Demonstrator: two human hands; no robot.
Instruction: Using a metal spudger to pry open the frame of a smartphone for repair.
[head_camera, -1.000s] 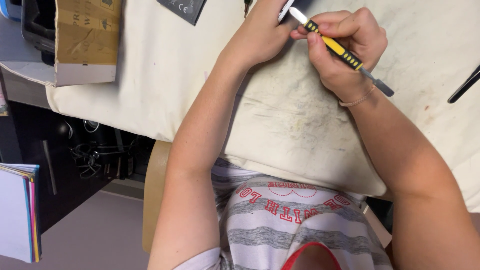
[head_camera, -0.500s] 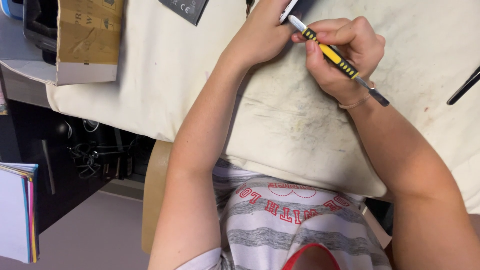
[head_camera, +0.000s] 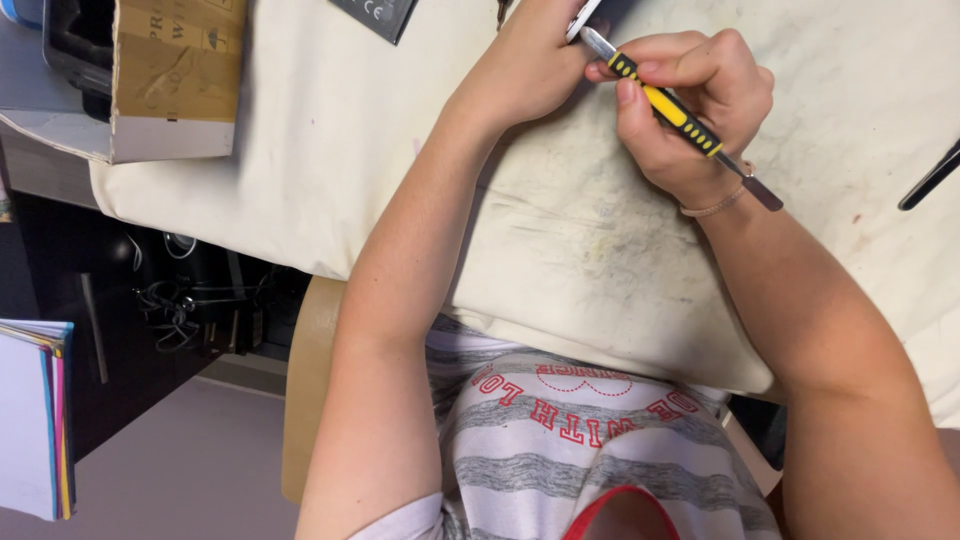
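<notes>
My right hand (head_camera: 690, 110) grips the yellow-and-black metal pry tool (head_camera: 665, 105), long axis diagonal, flat tip touching the small white-edged device (head_camera: 580, 15) clamped in my left hand (head_camera: 530, 70).

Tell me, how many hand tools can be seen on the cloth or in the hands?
2. A yellow-and-black pry tool is in the right hand; a thin black tool lies at the right edge, partly cut off. Others may lie outside the picture.

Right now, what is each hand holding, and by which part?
Right hand grips the pry tool by its yellow-and-black handle. Left hand steadies a small device at the frame's top edge, mostly hidden.
</notes>
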